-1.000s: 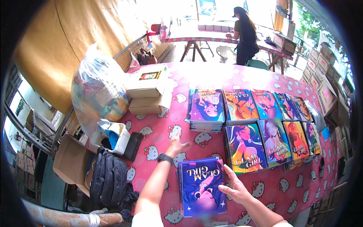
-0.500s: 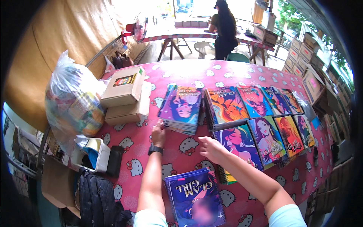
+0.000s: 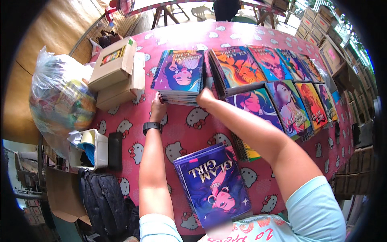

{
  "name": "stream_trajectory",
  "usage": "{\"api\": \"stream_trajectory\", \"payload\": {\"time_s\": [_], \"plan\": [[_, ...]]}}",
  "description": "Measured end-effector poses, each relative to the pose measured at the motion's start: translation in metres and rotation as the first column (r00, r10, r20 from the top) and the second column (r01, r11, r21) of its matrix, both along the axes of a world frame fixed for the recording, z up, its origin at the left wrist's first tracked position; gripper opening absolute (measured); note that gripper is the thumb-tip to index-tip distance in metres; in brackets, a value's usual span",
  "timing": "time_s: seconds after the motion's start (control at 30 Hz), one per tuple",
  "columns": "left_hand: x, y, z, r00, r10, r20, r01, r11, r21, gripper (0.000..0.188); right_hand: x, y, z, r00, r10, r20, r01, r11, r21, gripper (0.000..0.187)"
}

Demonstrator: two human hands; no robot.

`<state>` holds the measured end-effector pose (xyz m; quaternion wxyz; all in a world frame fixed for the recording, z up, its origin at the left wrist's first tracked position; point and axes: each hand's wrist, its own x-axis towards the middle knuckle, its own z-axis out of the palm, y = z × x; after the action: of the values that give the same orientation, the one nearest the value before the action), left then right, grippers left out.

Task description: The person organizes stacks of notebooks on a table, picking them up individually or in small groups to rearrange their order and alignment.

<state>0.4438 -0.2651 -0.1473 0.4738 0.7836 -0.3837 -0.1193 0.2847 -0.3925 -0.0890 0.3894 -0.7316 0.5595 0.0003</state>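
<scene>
A stack of spiral notebooks [image 3: 180, 74] with purple and teal illustrated covers lies on the far middle of the pink table, its page edges toward me. My left hand [image 3: 158, 107] grips its near left corner, fingers partly hidden. At the near right corner my right hand [image 3: 206, 98] is closed against the stack's side. Closer to me lies a second pile of spiral notebooks [image 3: 213, 185] with dark blue covers, slightly tilted, touched by neither hand. Right of my right hand, two rows of notebook piles with colourful covers [image 3: 254, 105] stand close together.
Cardboard boxes [image 3: 115, 66] are stacked left of the notebooks, beside a full clear plastic bag [image 3: 60, 97]. A white bin [image 3: 98, 151], a black case [image 3: 115, 151] and a dark backpack [image 3: 105, 203] are at the left. A person [image 3: 225, 10] is beyond the far table edge.
Both hands have reached forward and closed on the sides of the purple-covered notebook stack, which now sits straighter. My view has tilted downward, showing more of my shirt.
</scene>
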Motion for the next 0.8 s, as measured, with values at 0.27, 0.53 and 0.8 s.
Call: {"api": "stream_trajectory", "payload": {"time_s": [0.27, 0.53, 0.8], "plan": [[-0.008, 0.137, 0.005, 0.996, 0.093, -0.012, -0.094, 0.986, -0.135, 0.04, 0.002, 0.059, 0.016, 0.693, 0.718, -0.068, -0.713, 0.696, 0.087, 0.006], [-0.07, 0.248, 0.002, 0.976, 0.176, -0.128, -0.202, 0.951, -0.233, 0.051, 0.014, 0.11, 0.035, 0.443, 0.875, 0.193, -0.845, 0.336, 0.416, 0.045], [-0.125, 0.273, 0.016, 0.919, 0.39, 0.063, -0.386, 0.92, -0.062, 0.083, -0.151, 0.098, 0.118, 0.23, 0.82, 0.523, -0.595, 0.544, -0.591, 0.013]]}}
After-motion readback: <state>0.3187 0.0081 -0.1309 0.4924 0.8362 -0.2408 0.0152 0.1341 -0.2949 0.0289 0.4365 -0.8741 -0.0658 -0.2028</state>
